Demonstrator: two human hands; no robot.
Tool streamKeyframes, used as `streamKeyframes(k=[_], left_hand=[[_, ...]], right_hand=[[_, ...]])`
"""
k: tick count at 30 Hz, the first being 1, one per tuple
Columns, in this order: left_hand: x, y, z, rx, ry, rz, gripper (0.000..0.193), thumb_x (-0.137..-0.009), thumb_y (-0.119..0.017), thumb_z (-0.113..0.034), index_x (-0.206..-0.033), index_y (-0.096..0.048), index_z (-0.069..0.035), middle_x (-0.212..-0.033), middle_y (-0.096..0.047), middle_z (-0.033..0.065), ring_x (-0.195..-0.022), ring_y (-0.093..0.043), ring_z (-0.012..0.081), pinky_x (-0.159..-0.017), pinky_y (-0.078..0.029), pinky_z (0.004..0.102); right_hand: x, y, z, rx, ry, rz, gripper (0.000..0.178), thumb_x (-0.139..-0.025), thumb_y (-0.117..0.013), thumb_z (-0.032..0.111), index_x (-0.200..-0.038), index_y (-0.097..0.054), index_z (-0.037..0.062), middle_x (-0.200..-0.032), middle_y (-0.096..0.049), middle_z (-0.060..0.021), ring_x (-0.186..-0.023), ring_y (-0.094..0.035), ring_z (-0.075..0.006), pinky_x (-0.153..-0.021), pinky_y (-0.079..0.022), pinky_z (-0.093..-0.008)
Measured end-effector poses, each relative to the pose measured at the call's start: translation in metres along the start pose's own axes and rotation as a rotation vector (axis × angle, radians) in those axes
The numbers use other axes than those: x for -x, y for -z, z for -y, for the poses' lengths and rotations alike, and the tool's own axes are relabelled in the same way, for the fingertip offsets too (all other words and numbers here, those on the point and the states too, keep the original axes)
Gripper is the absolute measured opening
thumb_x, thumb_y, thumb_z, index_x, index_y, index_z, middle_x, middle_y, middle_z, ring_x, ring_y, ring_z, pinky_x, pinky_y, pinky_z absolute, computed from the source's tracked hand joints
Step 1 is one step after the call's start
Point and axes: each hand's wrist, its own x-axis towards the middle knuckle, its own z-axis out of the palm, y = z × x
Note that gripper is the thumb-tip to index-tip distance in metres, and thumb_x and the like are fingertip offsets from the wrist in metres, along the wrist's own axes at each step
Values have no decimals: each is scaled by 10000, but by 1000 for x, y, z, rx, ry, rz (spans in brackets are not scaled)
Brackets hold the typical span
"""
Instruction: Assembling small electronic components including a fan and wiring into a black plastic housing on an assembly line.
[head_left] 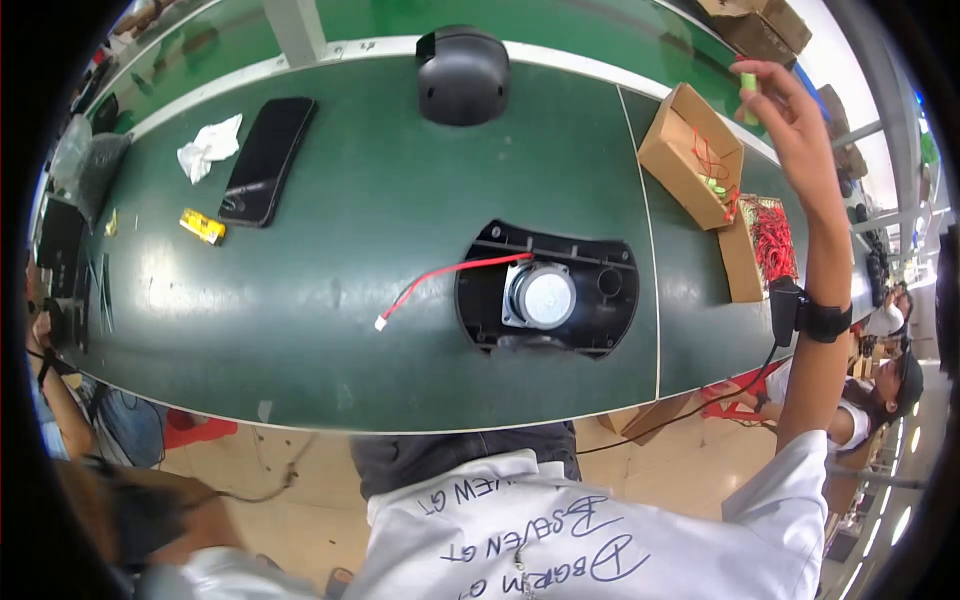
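Note:
My right hand (788,118) is raised past the far right edge of the table, thumb and fingers pinching a small light-green battery (749,88). Below it stands an open cardboard box (668,150) with similar green pieces and red wires inside. My left hand (85,495) is at the lower left, off the table, its fingers smeared by motion and in shadow. In front of me lies a black plastic shell (480,290) with a round silver speaker (547,297) in it. From the speaker a red cable (430,272) runs left to a white plug (381,323).
A second cardboard box (738,260) holds many red wires. A rounded black housing (463,80) stands at the table's far edge. On the left lie a black phone (265,165), a yellow lighter-sized item (203,226) and crumpled white tissue (210,147). Other people sit at both sides.

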Motion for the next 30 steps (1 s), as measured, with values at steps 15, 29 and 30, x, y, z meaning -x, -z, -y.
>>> streamKeyframes(k=[15, 29, 30], left_hand=[[36, 2, -49, 62, 7, 168, 443, -856, -781, -218, -1223, -646, -11, -1248, -627, 269, -1129, -641, 366, -966, -516, 474], [-17, 32, -58, 129, -7, 571, 267, -870, -718, -87, -1096, -702, 54, -1058, -715, 248, -939, -726, 328, -822, -578, 430], [-19, 6, -53, 155, -11, 602, 256, -871, -714, -77, -1087, -706, 59, -1045, -721, 247, -925, -732, 326, -811, -582, 427]], right_hand=[[45, -48, 111, -416, -179, -22, 442, -988, -738, 118, -1362, -536, -3, -1067, -724, -107, -933, -696, -126, -761, -577, -266], [110, -95, 104, -969, -442, -101, 356, -1032, -665, 111, -1349, -595, -33, -1121, -662, -111, -965, -736, -224, -782, -628, -347], [114, -94, 97, -901, -425, -141, 366, -1026, -673, 109, -1354, -597, -36, -1113, -658, -105, -967, -739, -226, -776, -634, -345]])
